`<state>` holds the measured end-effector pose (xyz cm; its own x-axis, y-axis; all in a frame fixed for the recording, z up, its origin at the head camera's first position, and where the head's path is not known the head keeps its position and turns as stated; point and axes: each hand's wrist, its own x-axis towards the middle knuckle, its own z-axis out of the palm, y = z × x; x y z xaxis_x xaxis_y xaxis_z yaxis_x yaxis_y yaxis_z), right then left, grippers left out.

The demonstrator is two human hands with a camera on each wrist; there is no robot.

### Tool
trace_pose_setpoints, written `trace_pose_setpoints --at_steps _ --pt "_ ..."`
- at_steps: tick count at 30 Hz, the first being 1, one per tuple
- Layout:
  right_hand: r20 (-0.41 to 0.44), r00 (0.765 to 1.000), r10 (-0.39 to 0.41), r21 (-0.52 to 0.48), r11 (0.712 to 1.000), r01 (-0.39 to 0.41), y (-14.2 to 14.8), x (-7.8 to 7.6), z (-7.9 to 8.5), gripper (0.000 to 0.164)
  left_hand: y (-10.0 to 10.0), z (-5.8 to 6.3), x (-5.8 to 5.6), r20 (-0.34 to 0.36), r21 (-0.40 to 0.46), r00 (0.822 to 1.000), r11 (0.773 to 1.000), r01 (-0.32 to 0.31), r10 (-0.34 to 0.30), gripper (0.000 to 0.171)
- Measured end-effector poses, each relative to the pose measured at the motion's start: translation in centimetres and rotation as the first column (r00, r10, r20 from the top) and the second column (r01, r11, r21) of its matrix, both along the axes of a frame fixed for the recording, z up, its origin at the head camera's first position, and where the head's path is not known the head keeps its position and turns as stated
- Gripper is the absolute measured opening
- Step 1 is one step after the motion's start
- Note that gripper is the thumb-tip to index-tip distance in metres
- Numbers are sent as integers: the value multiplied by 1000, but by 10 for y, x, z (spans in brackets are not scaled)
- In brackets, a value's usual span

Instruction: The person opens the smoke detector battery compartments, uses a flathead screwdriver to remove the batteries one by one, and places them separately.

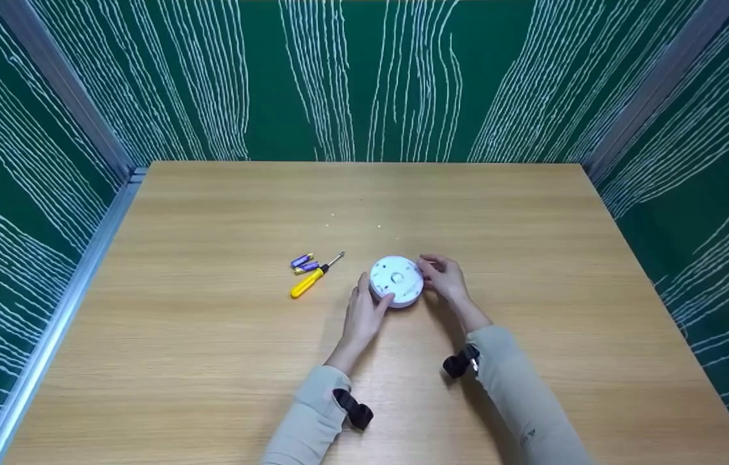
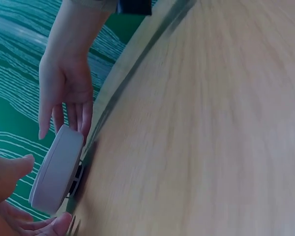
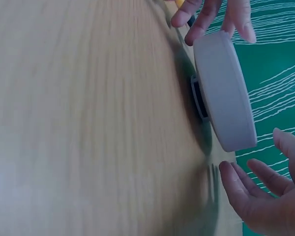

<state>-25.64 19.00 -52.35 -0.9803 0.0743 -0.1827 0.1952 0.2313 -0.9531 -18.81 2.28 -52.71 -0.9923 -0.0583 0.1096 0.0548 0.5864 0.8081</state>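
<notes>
A round white device with small holes and a central ring rests on the table, face up. Its smooth side wall and a dark part underneath show in the right wrist view. My left hand lies along its left side, thumb by the near edge and fingers fairly straight. At the right edge is my right hand, fingers loosely bent. Gaps show between each hand and the device in that hand's own wrist view; exact contact is hard to tell.
Left of the device lies a screwdriver with a yellow handle, beside two small purple-and-gold batteries. Tiny pale crumbs dot the wooden table farther back. Green walls with white wavy lines stand behind and at both sides.
</notes>
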Motion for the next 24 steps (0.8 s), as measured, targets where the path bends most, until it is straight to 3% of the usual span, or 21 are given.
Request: trace_pose_setpoints --at_steps 17,24 --pt "81 997 16 189 981 -31 -9 -16 -4 37 7 -5 -5 61 41 998 999 -21 18 64" --pt "87 996 22 228 973 -42 -9 -16 -3 42 7 -8 -6 -29 3 999 1000 -28 28 54"
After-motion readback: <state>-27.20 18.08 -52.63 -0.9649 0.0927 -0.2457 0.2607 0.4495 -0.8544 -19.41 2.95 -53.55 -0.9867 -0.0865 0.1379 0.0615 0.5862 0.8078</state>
